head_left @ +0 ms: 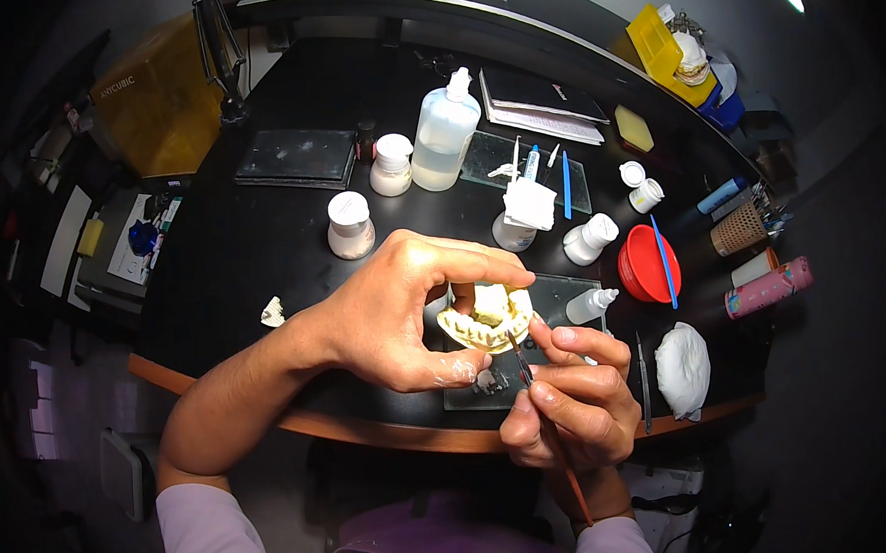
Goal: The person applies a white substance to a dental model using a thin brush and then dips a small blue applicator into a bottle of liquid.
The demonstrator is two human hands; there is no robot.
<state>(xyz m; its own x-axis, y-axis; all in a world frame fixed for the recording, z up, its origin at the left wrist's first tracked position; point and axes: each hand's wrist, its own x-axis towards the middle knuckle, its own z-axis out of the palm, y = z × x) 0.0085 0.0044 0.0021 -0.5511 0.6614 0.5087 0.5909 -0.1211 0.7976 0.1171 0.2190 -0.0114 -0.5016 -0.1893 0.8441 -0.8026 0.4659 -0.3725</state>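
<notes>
Head view shows the left hand (400, 314) clamped on a pale yellow dental cast (481, 332), thumb and fingers gripping its edges above a glassy slab (461, 396) on the black bench (231, 253). The right hand (582, 406) pinches a slim brush (565, 468), its tip at the cast's teeth, though actual contact is hard to confirm. Nearby, a white dropper bottle (587, 307) lies just left of a red bowl (637, 274).

One yellow cast (478, 330), one red-handled brush (565, 465) and one red bowl (640, 269) show.
</notes>
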